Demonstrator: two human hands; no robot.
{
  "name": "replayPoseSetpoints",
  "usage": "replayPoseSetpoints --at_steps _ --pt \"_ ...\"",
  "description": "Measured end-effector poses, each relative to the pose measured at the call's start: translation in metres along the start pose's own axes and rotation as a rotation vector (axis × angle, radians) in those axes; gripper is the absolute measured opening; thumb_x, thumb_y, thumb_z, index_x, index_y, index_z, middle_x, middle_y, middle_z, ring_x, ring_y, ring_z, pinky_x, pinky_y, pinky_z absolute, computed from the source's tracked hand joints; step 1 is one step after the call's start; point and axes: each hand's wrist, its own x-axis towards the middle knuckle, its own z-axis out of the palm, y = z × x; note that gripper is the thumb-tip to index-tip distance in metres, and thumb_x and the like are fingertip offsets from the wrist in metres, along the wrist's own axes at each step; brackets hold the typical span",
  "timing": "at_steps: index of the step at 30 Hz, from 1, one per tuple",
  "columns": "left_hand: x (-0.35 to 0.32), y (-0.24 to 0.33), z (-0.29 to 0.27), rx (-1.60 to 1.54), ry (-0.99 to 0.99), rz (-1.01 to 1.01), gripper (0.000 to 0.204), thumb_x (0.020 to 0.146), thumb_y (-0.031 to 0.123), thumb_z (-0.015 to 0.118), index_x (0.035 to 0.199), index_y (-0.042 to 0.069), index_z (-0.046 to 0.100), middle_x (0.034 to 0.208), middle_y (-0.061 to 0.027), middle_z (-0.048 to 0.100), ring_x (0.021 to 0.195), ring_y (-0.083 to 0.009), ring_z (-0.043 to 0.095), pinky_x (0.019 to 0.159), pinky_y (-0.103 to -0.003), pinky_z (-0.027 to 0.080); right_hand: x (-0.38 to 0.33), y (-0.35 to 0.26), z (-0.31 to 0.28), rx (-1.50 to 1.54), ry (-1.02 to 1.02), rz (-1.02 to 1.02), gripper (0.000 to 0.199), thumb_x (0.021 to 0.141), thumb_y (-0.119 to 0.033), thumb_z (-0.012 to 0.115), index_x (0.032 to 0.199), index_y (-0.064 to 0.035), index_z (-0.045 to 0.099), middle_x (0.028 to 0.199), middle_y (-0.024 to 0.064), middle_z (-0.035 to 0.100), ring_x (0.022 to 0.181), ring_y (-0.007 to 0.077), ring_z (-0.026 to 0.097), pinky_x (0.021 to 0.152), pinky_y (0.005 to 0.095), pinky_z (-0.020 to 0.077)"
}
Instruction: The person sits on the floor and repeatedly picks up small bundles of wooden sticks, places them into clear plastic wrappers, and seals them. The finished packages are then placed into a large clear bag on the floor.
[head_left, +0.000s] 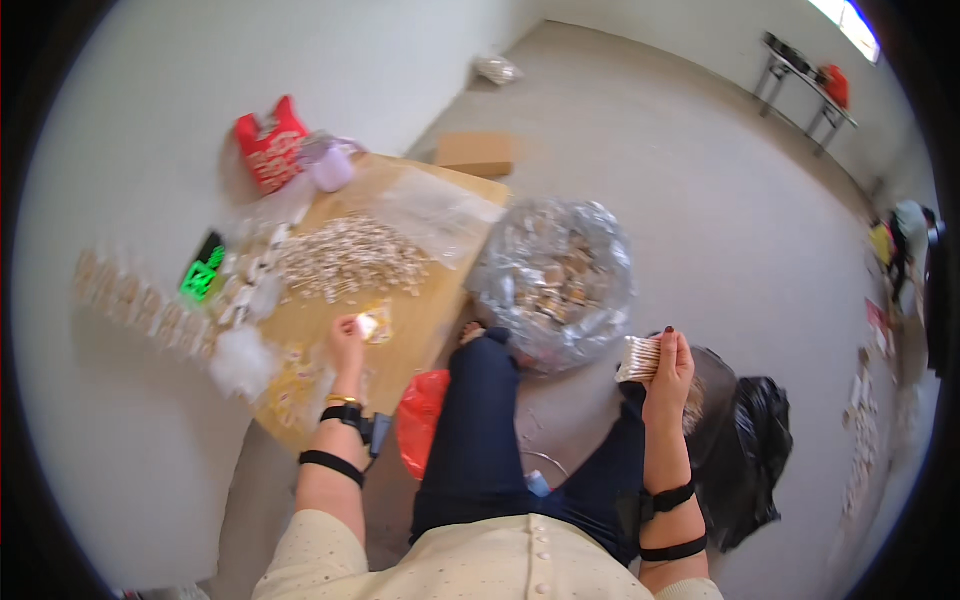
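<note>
My right hand [670, 368] is closed round a bundle of cotton swabs [638, 360], held up to the right of my knees, with the thumb lying along it. Over the wooden table [400, 340] my left hand [347, 338] has its fingertips pinched at a small, bright whitish thing beside a yellow-and-white printed piece [379, 322]. Blur hides what exactly the fingers hold. More yellow printed pieces [292, 385] lie spread at the near left of the table. Beyond my left hand rises a loose heap of cotton swabs [350, 258].
A big clear plastic bag [555, 280] of swab bundles stands right of the table. Near my legs are a red bag [422, 420] and a black bag [760, 450]. Clear plastic sheets [425, 210], a lilac container [328, 165] and a lit green display [202, 275] are on the table.
</note>
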Motion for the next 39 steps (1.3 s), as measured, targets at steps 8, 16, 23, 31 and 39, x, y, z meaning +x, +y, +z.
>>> replayPoseSetpoints --at_steps 8,16,23,31,39 --pt "-0.023 0.057 0.005 0.535 0.108 0.420 0.031 0.079 0.019 0.065 0.110 0.016 0.058 0.112 -0.0065 0.056 0.105 -0.0304 0.052 0.087 -0.046 0.039 -0.003 -0.070 -0.173 -0.135 0.492 -0.278 0.028 0.099 -0.032 0.049 0.081 -0.0112 0.051 0.063 -0.0043 0.051 0.046 0.0019 0.042 0.037 0.0181 0.0276" --pt "-0.065 0.183 0.027 0.111 -0.110 0.705 0.017 0.082 0.007 0.059 0.099 0.005 0.060 0.098 -0.0093 0.057 0.098 -0.0289 0.054 0.089 -0.039 0.041 0.014 0.068 -0.341 -0.390 0.833 0.376 0.040 0.095 -0.047 0.048 0.114 -0.0116 0.044 0.088 0.0087 0.060 0.059 0.0220 0.064 0.042 0.0284 0.0472" --pt "-0.109 0.250 0.075 -0.047 -0.538 0.673 0.009 0.082 0.002 0.058 0.092 0.002 0.060 0.094 -0.0127 0.058 0.094 -0.0299 0.058 0.086 -0.038 0.045 0.089 0.134 -0.354 -0.495 0.457 0.387 0.021 0.096 -0.026 0.051 0.097 -0.0075 0.061 0.076 0.0018 0.061 0.058 0.0115 0.058 0.047 0.0262 0.0445" --pt "-0.112 0.202 0.113 0.060 -0.963 0.426 0.015 0.083 0.013 0.064 0.096 0.005 0.064 0.089 -0.0108 0.064 0.089 -0.0275 0.062 0.085 -0.038 0.045 0.278 0.100 -0.083 -0.413 -0.090 0.361 0.028 0.091 -0.027 0.057 0.101 -0.0018 0.063 0.085 0.0054 0.065 0.071 0.0127 0.060 0.062 0.0266 0.0487" --pt "-0.095 0.200 0.134 0.266 -0.859 0.451 0.005 0.077 0.009 0.064 0.082 0.007 0.064 0.079 -0.0078 0.065 0.079 -0.0280 0.062 0.079 -0.039 0.045 0.368 0.332 0.004 -0.569 -0.239 0.677 0.022 0.089 -0.019 0.053 0.099 -0.0032 0.064 0.087 0.0066 0.066 0.073 0.0155 0.062 0.064 0.0296 0.0512"
